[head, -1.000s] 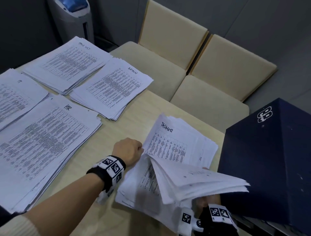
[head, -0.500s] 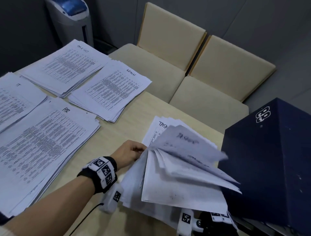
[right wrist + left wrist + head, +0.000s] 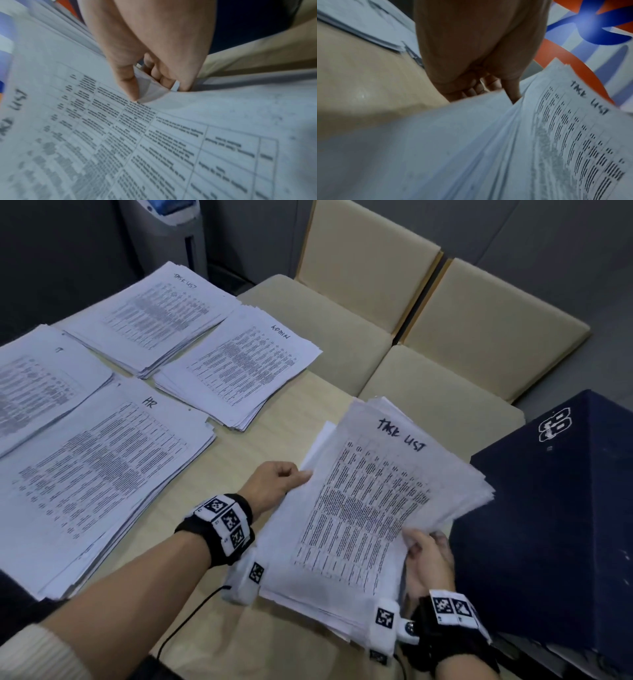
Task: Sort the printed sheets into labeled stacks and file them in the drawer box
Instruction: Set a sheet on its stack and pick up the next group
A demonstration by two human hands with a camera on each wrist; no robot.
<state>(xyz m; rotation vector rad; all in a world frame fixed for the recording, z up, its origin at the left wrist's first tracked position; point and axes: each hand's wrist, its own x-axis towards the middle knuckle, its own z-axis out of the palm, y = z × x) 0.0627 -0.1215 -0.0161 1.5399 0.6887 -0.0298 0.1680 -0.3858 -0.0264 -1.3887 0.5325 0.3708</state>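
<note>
A loose bundle of printed sheets (image 3: 363, 508) with "TASK LIST" handwritten on top lies tilted at the table's near right. My left hand (image 3: 277, 484) grips its left edge, thumb on top (image 3: 511, 93) and fingers under the pages. My right hand (image 3: 424, 556) pinches the bundle's lower right edge between thumb (image 3: 130, 86) and fingers. Sorted stacks lie to the left: "HR" (image 3: 102, 474), "ADMIN" (image 3: 239, 368), "TASK LIST" (image 3: 154, 313) and "IT" (image 3: 41, 378). The dark blue drawer box (image 3: 555, 525) stands just right of the bundle.
The wooden table (image 3: 274, 419) ends just beyond the bundle, with two beige cushioned chairs (image 3: 428, 313) pushed against its far edge. A grey and blue machine (image 3: 168, 224) stands at the back left. A cable runs from my left wrist band across the near table.
The fanned, lifted pages have fallen flat, so the "TASK LIST" sheet now faces up. My left hand moved from pressing the pile to gripping its left edge.
</note>
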